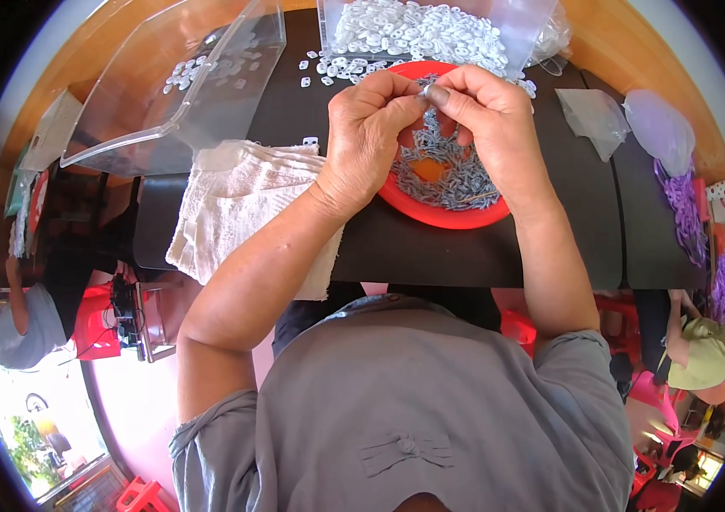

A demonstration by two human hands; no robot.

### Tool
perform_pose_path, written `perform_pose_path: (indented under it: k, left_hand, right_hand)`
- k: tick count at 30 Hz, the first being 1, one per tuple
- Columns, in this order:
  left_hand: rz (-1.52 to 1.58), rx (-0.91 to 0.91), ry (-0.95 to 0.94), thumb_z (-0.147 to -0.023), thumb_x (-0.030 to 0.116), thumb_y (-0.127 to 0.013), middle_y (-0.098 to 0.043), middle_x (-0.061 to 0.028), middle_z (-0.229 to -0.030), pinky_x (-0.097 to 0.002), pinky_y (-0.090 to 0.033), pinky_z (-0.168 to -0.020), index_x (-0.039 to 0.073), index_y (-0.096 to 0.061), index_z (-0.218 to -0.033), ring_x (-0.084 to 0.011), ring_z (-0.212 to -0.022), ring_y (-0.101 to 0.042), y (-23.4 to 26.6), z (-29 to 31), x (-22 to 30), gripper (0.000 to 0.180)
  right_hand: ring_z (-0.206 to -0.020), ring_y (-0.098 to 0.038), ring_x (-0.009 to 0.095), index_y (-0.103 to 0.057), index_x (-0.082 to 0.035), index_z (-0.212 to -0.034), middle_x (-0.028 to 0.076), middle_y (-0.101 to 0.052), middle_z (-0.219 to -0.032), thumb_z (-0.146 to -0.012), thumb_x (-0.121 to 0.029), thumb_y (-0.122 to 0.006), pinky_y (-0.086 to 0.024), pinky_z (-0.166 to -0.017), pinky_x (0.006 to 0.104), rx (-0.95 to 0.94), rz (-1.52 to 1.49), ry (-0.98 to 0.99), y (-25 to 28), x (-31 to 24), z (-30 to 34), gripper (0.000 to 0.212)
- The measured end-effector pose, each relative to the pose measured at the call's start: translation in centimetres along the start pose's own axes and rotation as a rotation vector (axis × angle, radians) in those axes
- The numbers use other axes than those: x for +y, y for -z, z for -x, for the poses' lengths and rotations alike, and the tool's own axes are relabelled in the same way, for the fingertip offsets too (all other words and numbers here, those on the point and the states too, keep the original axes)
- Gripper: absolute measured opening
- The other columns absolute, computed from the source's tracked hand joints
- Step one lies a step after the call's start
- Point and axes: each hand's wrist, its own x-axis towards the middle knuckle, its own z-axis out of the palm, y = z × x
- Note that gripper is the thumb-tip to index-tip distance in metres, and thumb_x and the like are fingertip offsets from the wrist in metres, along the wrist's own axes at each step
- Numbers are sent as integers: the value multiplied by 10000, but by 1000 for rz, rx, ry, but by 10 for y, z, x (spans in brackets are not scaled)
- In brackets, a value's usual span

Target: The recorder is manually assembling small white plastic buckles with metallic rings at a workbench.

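Observation:
Above a red basin [443, 218], my left hand [371, 128] and my right hand [492, 115] meet, thumbs and forefingers pinched together. Between the fingertips is a small whitish piece [427, 90], mostly hidden, so its exact kind cannot be made out. Many small grey pin-like pieces [473, 183] lie in the basin. Just behind it, white oval pieces with two holes [422, 32] are heaped in a clear plastic box, and several more [337, 66] lie loose on the dark table. A folded white cloth [238, 200] rests beside my left forearm.
A tilted clear plastic bin [136, 136] with a few white pieces stands at the left. To the right are a clear bag [593, 121], a whitish bag [659, 128] and purple cords [682, 213]. Other people sit at the far left [21, 320] and far right [708, 354].

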Motion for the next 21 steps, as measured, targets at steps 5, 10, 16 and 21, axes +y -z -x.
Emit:
perform_pose_path:
  k: [5, 10, 16, 21]
  left_hand:
    - [-9, 29, 46, -868, 132, -612, -574, -20, -652, -220, -401, -464, -6, -626, -853, -74, -530, -504, 2, 1, 5, 139]
    - [89, 43, 109, -872, 158, -628, -568, -29, -645, -231, -392, -450, -8, -623, -861, -97, -516, -502, 0, -1, 6, 167]
    - [64, 26, 110, -877, 147, -626, -571, -28, -651, -229, -389, -447, -4, -624, -863, -95, -520, -504, 0, -3, 6, 152]
    - [76, 6, 122, -882, 152, -626, -578, -27, -663, -226, -398, -458, 4, -629, -867, -95, -529, -518, 0, -3, 4, 149]
  right_hand:
    - [-617, -529, 51, -665, -26, -897, -6, -609, -728, -900, -142, -632, -369, -530, 184, 105, -45, -62, -2, -6, 5, 121]
    - [-643, -563, 77, -656, -6, -917, 24, -621, -756, -896, -156, -651, -387, -566, 195, 173, -159, -54, 5, -2, -1, 152]
    - [-621, -543, 55, -658, -42, -879, -6, -614, -731, -885, -151, -653, -391, -525, 197, 149, -157, 32, 1, -1, -4, 109]
    - [-688, -576, 75, -656, -12, -943, 17, -633, -813, -893, -122, -644, -403, -575, 202, 124, -113, 30, -1, 1, -3, 122]
